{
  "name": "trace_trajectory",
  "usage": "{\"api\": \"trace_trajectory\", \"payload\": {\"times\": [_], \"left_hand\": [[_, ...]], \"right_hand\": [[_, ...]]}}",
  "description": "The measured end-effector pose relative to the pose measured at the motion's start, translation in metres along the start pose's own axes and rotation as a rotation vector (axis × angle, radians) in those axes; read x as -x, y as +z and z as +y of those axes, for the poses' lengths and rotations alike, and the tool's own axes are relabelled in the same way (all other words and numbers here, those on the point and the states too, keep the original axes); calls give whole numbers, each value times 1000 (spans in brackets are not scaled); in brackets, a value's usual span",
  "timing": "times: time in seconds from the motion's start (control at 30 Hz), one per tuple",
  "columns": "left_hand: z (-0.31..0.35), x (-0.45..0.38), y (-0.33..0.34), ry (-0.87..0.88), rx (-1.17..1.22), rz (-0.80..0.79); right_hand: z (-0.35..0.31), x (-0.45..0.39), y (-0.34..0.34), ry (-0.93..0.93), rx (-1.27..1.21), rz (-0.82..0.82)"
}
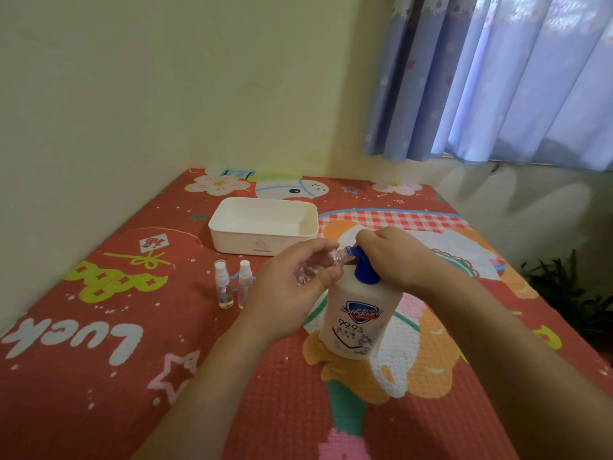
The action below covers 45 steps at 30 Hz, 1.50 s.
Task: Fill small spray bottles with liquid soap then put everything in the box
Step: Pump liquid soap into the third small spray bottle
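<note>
A white soap bottle point(360, 318) with a blue pump point(365, 272) stands on the red mat. My right hand point(393, 257) rests on top of the pump head, its fingers curled over it. My left hand point(292, 287) grips a small clear spray bottle point(320, 265), tilted with its open neck at the pump's spout. Two more small spray bottles point(223, 288) point(244, 283) with white caps stand upright to the left. The white box point(263, 225) sits open behind them.
The red patterned mat point(116, 360) covers the whole surface, up to a cream wall on the left and back. A blue curtain point(497, 78) hangs at the upper right. Green plant leaves point(570, 293) show past the mat's right edge.
</note>
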<state>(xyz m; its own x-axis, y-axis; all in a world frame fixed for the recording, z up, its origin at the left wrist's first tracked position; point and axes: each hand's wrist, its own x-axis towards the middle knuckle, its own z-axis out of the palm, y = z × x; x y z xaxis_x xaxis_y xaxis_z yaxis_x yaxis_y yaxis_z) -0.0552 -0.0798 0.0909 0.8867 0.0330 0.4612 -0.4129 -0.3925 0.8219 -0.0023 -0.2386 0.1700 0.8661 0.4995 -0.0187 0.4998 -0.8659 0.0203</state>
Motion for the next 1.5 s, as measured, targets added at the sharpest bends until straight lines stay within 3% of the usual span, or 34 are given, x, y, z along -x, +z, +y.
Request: {"api": "trace_trajectory", "payload": {"times": [0.5,0.8,1.1,1.5], "left_hand": [[14,-2,-8,3,-28,-32],[8,-2,-6,28,-62,-31],[6,1,-3,15,-52,-30],[14,-2,-6,-22,-60,-35]], "right_hand": [[0,4,-21,-27,-91,-81],[1,-1,-10,-36,79,-53],[-1,1,-5,-57,98,-48],[-1,3,-24,-61,-8,-117]]}}
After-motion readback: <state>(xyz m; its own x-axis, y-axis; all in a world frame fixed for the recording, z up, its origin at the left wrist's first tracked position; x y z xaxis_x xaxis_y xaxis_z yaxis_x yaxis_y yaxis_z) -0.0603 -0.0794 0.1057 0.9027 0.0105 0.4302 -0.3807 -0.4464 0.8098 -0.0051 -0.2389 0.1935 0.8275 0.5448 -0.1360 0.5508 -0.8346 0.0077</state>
